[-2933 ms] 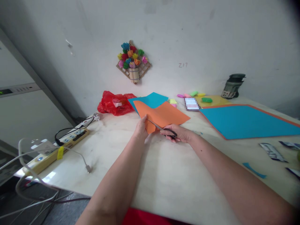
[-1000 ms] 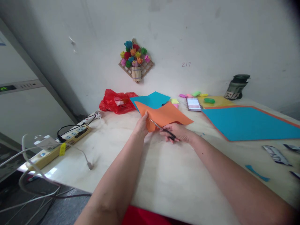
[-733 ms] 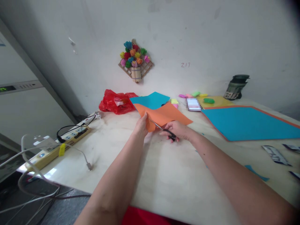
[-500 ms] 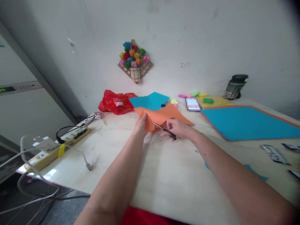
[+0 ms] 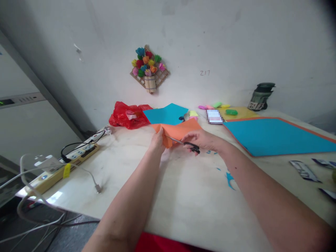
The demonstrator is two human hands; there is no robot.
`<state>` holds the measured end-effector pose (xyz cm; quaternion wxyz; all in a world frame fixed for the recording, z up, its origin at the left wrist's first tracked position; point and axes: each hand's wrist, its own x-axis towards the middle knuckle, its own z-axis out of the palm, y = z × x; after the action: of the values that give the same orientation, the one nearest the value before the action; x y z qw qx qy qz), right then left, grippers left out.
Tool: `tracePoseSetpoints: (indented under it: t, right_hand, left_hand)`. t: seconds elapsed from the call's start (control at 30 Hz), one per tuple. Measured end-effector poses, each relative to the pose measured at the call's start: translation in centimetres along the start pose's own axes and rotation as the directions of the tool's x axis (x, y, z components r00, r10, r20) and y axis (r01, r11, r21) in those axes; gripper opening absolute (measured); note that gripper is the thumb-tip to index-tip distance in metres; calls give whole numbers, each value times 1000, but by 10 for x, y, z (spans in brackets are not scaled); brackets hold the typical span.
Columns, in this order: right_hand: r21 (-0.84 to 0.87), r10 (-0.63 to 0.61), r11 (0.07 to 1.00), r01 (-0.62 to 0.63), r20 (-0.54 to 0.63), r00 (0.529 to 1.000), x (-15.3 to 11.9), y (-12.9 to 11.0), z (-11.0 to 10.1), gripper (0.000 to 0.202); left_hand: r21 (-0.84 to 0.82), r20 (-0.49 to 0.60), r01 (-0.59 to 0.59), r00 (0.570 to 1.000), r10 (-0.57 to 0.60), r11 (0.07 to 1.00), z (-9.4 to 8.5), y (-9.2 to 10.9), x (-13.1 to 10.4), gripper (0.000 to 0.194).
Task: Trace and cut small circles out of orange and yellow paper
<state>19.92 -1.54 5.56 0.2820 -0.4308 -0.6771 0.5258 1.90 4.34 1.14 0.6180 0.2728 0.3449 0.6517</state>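
An orange sheet of paper point(image 5: 181, 130) is held above the table, its left part pinched in my left hand point(image 5: 158, 140). My right hand point(image 5: 198, 140) grips black-handled scissors point(image 5: 193, 146), whose blades point left into the sheet's lower part close to my left thumb. The right end of the sheet passes behind my right hand. Behind the orange paper lies a blue sheet point(image 5: 166, 113). Small blue paper scraps point(image 5: 229, 181) are on the table near my right forearm.
A red plastic bag point(image 5: 130, 117) sits at the back left. On the left edge are a power strip point(image 5: 76, 157) and cables. To the right lie a phone point(image 5: 214, 117), a large blue sheet with orange border point(image 5: 280, 136) and small packets point(image 5: 304, 170); a dark bottle point(image 5: 261, 96) stands by the wall.
My right hand and the scissors have shifted slightly, and the fingers are more spread over the handles. The sheet's right corner is now behind that hand. The whole view has moved slightly.
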Motion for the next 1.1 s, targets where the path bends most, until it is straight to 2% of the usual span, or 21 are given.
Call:
tracePoseSetpoints:
  t: [0.1, 0.23, 0.43, 0.6, 0.7, 0.8, 0.93, 1.1]
  right_hand:
    - [-55, -33, 998, 32, -9, 999, 1, -1, 1, 41]
    - [-101, 36, 995, -28, 79, 996, 0, -1, 0, 53]
    - [-202, 120, 976, -82, 181, 976, -10, -1, -15, 44]
    - [-322, 181, 936, -144, 88, 979, -13, -7, -19, 47]
    - [-379, 180, 913, -148, 52, 982, -14, -13, -15, 44]
    - [-336, 129, 936, -107, 44, 991, -15, -18, -11, 41]
    - [-204, 83, 975, -86, -24, 996, -15, -18, -12, 43]
    - [-73, 46, 996, -42, 67, 997, -12, -5, -19, 50]
  left_hand:
    - [-8, -3, -18, 1000, 18, 1000, 1, 0, -2, 12]
    - [-22, 0, -4, 1000, 4, 1000, 3, 3, -5, 12]
    - [33, 103, 162, 981, -164, 986, 5, 12, -16, 16]
    - [68, 263, 119, 956, -133, 991, 2, 12, -16, 18]
    - [66, 235, 100, 965, -113, 993, 1, 11, -14, 17]
    - [75, 181, 70, 980, -83, 995, 2, 10, -13, 16]
    - [139, 120, 25, 992, -42, 990, 3, 9, -12, 18]
    - [196, 96, -27, 995, 8, 980, 6, 10, -13, 18]
